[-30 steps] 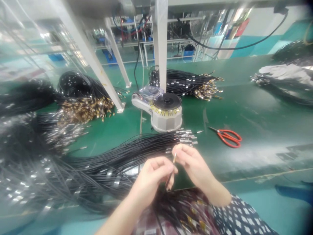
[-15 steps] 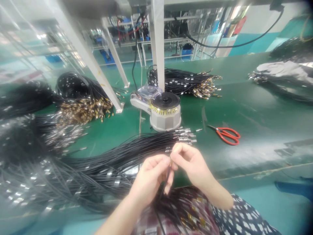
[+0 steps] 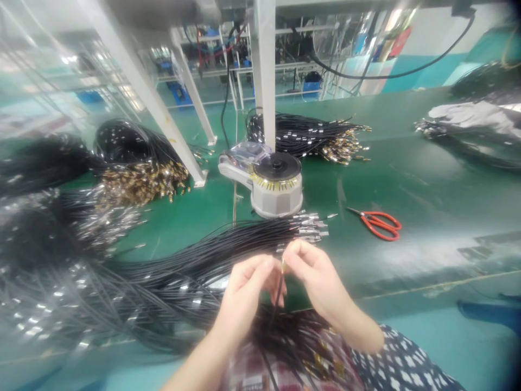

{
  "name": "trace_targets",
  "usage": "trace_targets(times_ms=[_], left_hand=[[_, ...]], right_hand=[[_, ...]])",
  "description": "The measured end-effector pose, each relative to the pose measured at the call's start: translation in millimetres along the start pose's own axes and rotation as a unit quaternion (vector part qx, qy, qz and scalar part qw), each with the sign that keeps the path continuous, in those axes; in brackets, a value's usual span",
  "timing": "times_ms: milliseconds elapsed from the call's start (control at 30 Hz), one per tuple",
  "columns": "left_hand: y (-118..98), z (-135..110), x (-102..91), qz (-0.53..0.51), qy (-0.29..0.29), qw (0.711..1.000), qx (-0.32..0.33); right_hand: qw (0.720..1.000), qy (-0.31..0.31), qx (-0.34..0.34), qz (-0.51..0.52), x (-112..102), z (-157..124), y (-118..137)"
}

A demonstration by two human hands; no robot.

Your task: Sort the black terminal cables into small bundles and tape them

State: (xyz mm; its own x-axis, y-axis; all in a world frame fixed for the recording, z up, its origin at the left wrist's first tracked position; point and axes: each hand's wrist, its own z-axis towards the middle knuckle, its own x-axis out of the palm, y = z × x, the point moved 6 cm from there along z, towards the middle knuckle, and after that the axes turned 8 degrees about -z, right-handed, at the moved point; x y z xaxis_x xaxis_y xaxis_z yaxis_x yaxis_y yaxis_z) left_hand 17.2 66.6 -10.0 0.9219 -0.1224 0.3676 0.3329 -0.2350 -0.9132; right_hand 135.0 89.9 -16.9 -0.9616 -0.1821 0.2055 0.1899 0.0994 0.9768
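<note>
Thumb and forefinger of my right hand (image 3: pixel 319 271) pinch the gold-coloured end of a black cable (image 3: pixel 279 290). Close on its left is my left hand (image 3: pixel 248 285), thumb and forefinger together and the other fingers curled behind the cable; whether something small is between them is hidden. More black cables with gold ends (image 3: pixel 317 353) lie across my lap, below both hands. Just beyond my fingers, a long bundle of black cables (image 3: pixel 228 244) stretches over the bench, its silver-coloured ends pointing right.
A round white dispenser (image 3: pixel 277 198) with a black disc on top stands behind the bundle. Red-handled scissors (image 3: pixel 380 225) lie to the right on the green bench (image 3: pixel 439 201). Cable piles (image 3: pixel 138 179) sit left and behind, near white metal posts (image 3: pixel 266 76).
My left hand has shifted slightly left, away from the cable's tip, and more of the gold end shows. My right hand keeps its pinch in nearly the same place.
</note>
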Motion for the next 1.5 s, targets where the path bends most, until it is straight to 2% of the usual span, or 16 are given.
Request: trace_targets(times_ms=[200, 433, 667, 767, 900, 1000, 1067, 1200, 1267, 1367, 1500], left_hand=[[-6.4, -1.0, -5.8, 0.04, -0.023, 0.999, 0.009], [-9.1, 2.1, -6.6, 0.102, -0.025, 0.994, 0.005], [-11.6, -1.4, -6.6, 0.147, -0.048, 0.987, 0.039], [-7.9, 0.1, -7.1, 0.111, -0.05, 0.992, 0.024], [1.9, 2.7, -2.6, -0.016, -0.02, 0.999, -0.045], [0.3, 1.7, 0.7, -0.031, -0.012, 0.999, -0.039], [-0.9, -0.3, 4.4, -0.021, 0.008, 0.999, -0.031], [2.3, -4.4, 9.2, -0.031, 0.033, 0.998, -0.042], [1.6, -5.7, 8.8, -0.021, 0.017, 0.999, -0.033], [-3.4, -8.6, 7.6, 0.034, -0.033, 0.999, -0.012], [-16.8, -14.1, 11.1, 0.149, -0.079, 0.984, 0.058]], right_hand=[[1.0, -0.006, 0.003, -0.004, -1.7, -2.3, 0.3], [0.995, -0.011, -0.006, -0.097, -1.6, -4.6, 10.4], [0.987, -0.031, -0.027, -0.158, -1.3, -9.3, 15.9], [0.992, -0.014, -0.032, -0.125, -0.9, -7.2, 13.2], [0.999, 0.027, -0.029, -0.015, -0.2, -2.1, 6.6], [0.999, 0.034, -0.025, 0.024, -1.4, -1.2, 2.9], [0.999, 0.031, -0.014, 0.039, -1.8, -1.9, 0.3], [0.999, -0.013, -0.021, 0.027, -7.0, -3.3, -0.7], [0.999, -0.026, -0.035, 0.01, -10.5, -4.9, 1.0], [0.999, -0.005, -0.046, -0.021, -14.2, -10.2, 6.5], [0.99, 0.005, -0.083, -0.115, -20.1, -20.2, 23.8]])
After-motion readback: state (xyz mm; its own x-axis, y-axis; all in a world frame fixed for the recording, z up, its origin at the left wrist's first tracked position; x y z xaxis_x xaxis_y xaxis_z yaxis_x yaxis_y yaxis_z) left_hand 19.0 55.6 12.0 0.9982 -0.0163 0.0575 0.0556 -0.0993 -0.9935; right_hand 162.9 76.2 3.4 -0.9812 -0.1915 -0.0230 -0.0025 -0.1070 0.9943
